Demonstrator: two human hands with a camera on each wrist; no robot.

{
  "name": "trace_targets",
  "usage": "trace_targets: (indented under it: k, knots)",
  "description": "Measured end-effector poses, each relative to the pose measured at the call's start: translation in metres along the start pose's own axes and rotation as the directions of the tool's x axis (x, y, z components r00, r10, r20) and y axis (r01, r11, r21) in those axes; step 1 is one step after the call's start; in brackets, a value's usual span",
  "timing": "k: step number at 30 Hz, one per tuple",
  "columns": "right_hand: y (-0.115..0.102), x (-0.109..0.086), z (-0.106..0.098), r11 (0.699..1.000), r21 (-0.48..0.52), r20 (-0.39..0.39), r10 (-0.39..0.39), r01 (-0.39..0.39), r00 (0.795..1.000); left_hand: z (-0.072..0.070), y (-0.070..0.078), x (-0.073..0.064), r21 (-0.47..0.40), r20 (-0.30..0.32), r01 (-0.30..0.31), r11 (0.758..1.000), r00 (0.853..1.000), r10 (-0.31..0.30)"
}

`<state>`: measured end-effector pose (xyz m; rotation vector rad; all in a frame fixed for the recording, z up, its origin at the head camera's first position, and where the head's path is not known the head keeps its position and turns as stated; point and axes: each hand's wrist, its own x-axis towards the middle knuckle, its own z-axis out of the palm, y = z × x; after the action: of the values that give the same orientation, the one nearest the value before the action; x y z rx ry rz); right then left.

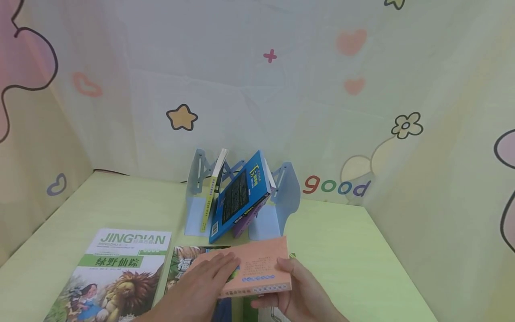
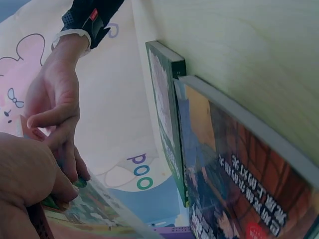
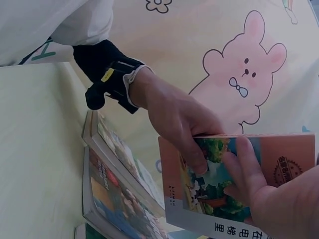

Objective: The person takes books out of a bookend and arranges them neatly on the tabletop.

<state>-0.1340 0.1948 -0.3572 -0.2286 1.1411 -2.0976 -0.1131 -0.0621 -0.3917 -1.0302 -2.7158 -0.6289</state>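
Note:
Both hands hold a salmon-coloured paperback book (image 1: 263, 261) over the front of the table, its text-printed back cover facing up. My left hand (image 1: 205, 284) lies across its left part, fingers on top; the right wrist view shows that thumb pressed on the opposite cover. My right hand (image 1: 303, 288) grips the right end, thumb on the upper face and fingers beneath. From below, in the right wrist view, the book's illustrated cover (image 3: 217, 199) shows between the hands. Under it, partly hidden, lie a dark picture-covered book (image 1: 181, 261) and a green-and-white book.
A lion-covered book (image 1: 124, 264) lies flat at the left. Behind the hands stands a blue expanding book rack (image 1: 287, 192). In it lean a yellow-spined book (image 1: 209, 201), a blue book (image 1: 241, 197) and a purple book (image 1: 245, 221). A printed curtain (image 1: 261, 98) hangs behind the table.

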Motion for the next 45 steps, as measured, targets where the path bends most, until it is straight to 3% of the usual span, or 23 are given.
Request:
trace_targets:
  k: [6, 12, 22, 26, 29, 32, 37, 40, 42, 45]
  knots:
    - [-0.001, 0.001, -0.002, 1.000, -0.005, 0.119, -0.017, 0.018, 0.993, -0.007, 0.001, 0.000, 0.020, -0.058, 0.003, 1.000, 0.998, -0.002]
    - [-0.002, 0.003, -0.003, 0.998, -0.052, 0.165, -0.038, 0.047, 0.986, -0.014, 0.000, 0.000, 0.042, -0.124, -0.031, 0.999, 0.992, 0.036]
    - [-0.005, 0.002, -0.008, 0.993, -0.090, 0.209, -0.058, 0.079, 0.976, -0.025, -0.001, -0.003, -0.096, -0.136, 0.113, 0.989, 0.983, -0.126]
    - [-0.010, -0.001, -0.008, 0.978, -0.193, 0.107, -0.064, 0.084, 0.992, -0.033, -0.003, 0.001, -0.193, -0.099, 0.178, 0.965, 0.975, -0.200]
    - [-0.013, -0.004, -0.008, 0.968, -0.246, 0.010, -0.050, 0.051, 0.999, -0.038, -0.006, 0.002, -0.305, -0.060, 0.210, 0.929, 0.969, -0.239]
    - [-0.015, -0.005, -0.010, 0.962, -0.270, -0.016, -0.054, 0.047, 0.998, -0.043, -0.009, 0.003, -0.427, -0.035, 0.234, 0.873, 0.961, -0.275]
    - [-0.020, -0.009, -0.016, 0.949, -0.306, -0.001, -0.087, 0.083, 0.996, -0.049, -0.012, 0.003, -0.611, 0.013, 0.281, 0.740, 0.939, -0.345]
    - [-0.026, -0.010, -0.018, 0.922, -0.378, -0.060, -0.120, 0.089, 0.991, -0.051, -0.013, 0.003, -0.669, 0.024, 0.314, 0.673, 0.915, -0.403]
    - [-0.032, -0.010, -0.019, 0.894, -0.437, -0.128, -0.170, 0.098, 0.977, -0.052, -0.013, 0.004, -0.697, 0.023, 0.329, 0.637, 0.898, -0.439]
    - [-0.042, -0.007, -0.023, 0.842, -0.521, -0.225, -0.290, 0.137, 0.930, -0.053, -0.015, 0.005, -0.740, 0.023, 0.329, 0.587, 0.884, -0.467]
